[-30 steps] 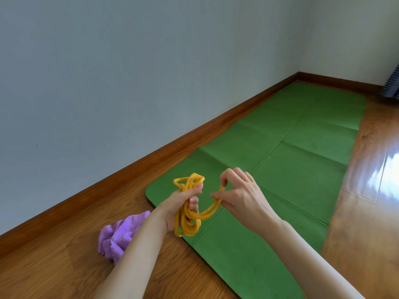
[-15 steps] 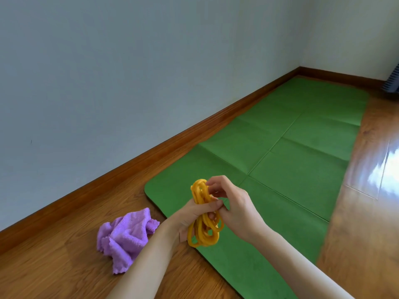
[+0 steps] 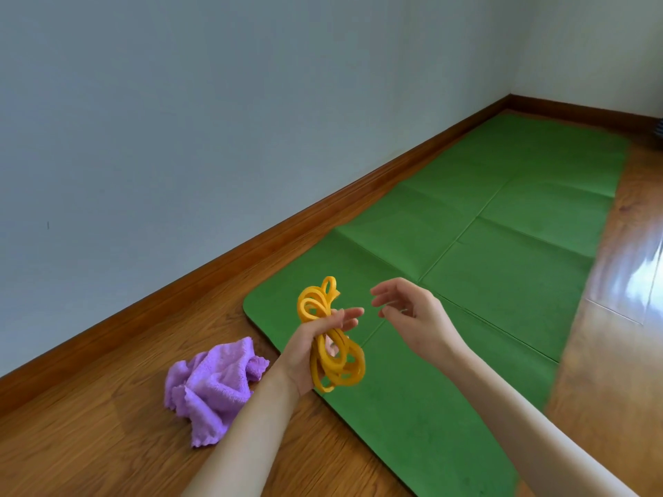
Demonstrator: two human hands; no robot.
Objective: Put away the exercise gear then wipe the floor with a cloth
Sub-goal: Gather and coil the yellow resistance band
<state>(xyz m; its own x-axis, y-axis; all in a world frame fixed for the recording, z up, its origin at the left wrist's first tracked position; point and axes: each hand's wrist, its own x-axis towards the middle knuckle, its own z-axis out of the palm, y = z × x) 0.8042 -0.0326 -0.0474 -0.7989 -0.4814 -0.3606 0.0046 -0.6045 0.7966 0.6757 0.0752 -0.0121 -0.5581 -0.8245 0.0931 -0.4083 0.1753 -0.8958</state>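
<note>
Bright, even daylight, coming from the right. Strong white glare on the glossy wood floor (image 3: 631,281) at the right edge. Soft, faint shadows only: one under the purple cloth (image 3: 211,385), wall (image 3: 179,120) shaded grey-blue. Wide-angle bend: baseboard (image 3: 251,245) line curves, forearms stretch toward the bottom corners. Slight motion blur on floor grain at lower left; centre reasonably sharp.

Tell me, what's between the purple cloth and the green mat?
In the head view, the left hand and its forearm, holding the yellow band, cover part of that stretch. Otherwise only bare wooden floor lies between the purple cloth and the green mat.
</note>
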